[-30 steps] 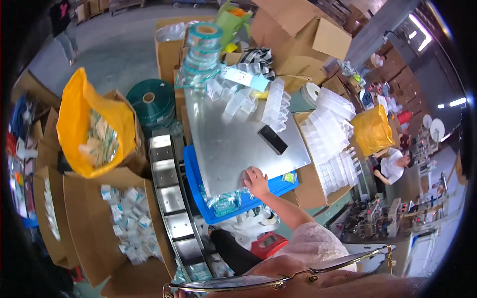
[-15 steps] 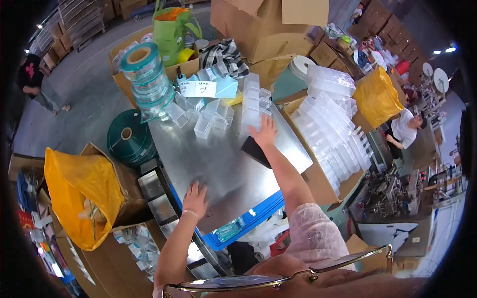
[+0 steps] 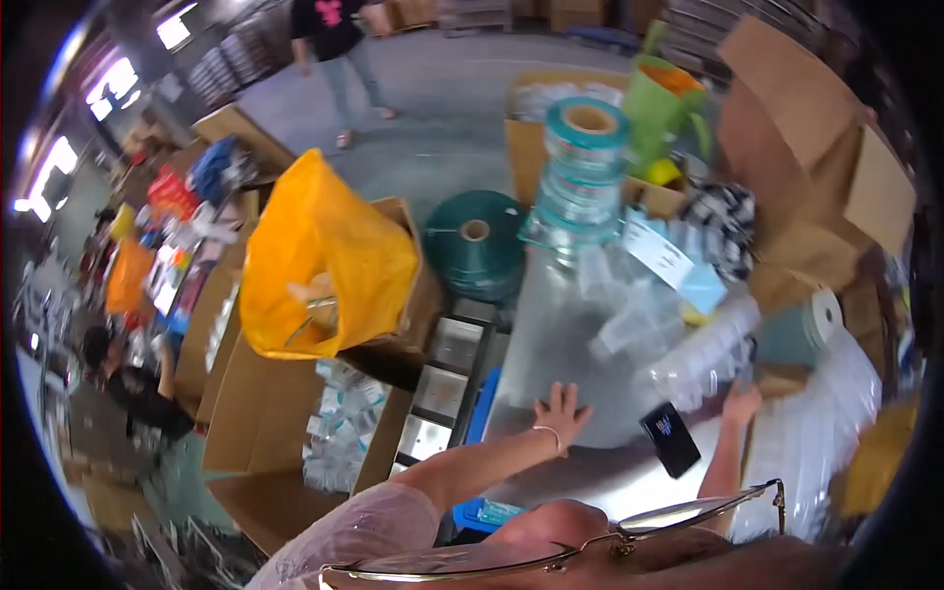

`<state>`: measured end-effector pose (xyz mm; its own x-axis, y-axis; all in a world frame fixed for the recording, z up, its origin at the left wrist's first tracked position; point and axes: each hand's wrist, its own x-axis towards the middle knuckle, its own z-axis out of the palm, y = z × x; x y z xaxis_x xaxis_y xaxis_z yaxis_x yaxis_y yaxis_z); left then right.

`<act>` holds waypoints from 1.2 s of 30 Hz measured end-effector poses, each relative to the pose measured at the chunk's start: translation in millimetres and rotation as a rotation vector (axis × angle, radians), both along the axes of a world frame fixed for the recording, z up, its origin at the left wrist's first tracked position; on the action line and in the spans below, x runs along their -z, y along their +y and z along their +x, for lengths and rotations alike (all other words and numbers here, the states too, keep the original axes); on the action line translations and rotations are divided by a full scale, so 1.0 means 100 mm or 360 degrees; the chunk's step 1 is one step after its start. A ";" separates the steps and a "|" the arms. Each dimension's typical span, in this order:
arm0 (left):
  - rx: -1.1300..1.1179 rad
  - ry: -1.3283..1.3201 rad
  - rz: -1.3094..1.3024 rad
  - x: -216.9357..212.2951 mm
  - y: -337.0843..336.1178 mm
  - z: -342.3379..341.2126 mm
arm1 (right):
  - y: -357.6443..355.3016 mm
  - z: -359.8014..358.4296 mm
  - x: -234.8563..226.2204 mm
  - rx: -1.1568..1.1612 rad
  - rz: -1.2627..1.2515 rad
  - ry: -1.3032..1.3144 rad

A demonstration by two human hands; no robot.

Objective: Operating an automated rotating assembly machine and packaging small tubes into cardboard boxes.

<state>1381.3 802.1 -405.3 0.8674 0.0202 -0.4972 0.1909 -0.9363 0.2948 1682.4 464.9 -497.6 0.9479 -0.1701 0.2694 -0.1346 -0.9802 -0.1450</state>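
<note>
The left hand (image 3: 560, 411) lay flat on the shiny metal table (image 3: 551, 344), fingers spread wide and holding nothing. Half a second before it had rested farther down the sheet, near the blue crate; it had since slid forward toward twelve o'clock. The right hand (image 3: 739, 403) had drawn back from the middle of the table to the three o'clock edge, where it touched the near end of a row of clear plastic containers (image 3: 703, 354). Blur hid its fingers, so whether it gripped one or only rested against them could not be told.

The black phone-like slab (image 3: 671, 440) lay on the table between the two hands, nearer the right one and apart from both. The view itself had swung sharply to the left over that second, which accounts for much of the apparent shift.

Beyond the clear containers, toward twelve o'clock, stood a tall stack of teal tape rolls (image 3: 582, 172), with a dark green film roll (image 3: 475, 244) at about eleven and a green jug (image 3: 659, 103) at one. A yellow bag (image 3: 320, 261) sat in a cardboard box at nine o'clock from the left hand. More stacked clear trays (image 3: 821, 433) lay off the table at four o'clock.

Judged from this, the right hand's move to the containers suggested the work had turned to them, with the left hand bracing on the table.
</note>
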 end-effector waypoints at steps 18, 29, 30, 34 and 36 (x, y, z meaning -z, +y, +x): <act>-0.0795 -0.0336 -0.2421 0.24 0.53 -1.36 | 0.99 -2.44 0.75 -0.1882 0.0464 0.0256; -0.2374 -0.0517 -0.1950 -0.27 -0.67 -5.25 | 3.06 -6.35 -1.32 -0.3808 0.0701 0.1005; -0.2734 -0.0653 -0.1967 -0.33 -0.82 -5.48 | 3.07 -6.60 -1.31 -0.3579 0.0815 0.1077; -0.3743 -0.1842 -0.1837 -0.33 -1.23 -6.27 | 2.57 -7.56 -0.74 -0.2891 0.0733 0.2821; -0.3840 -0.1928 -0.1528 -0.27 -1.47 -6.78 | 2.28 -8.13 -0.67 -0.2681 0.0255 0.3329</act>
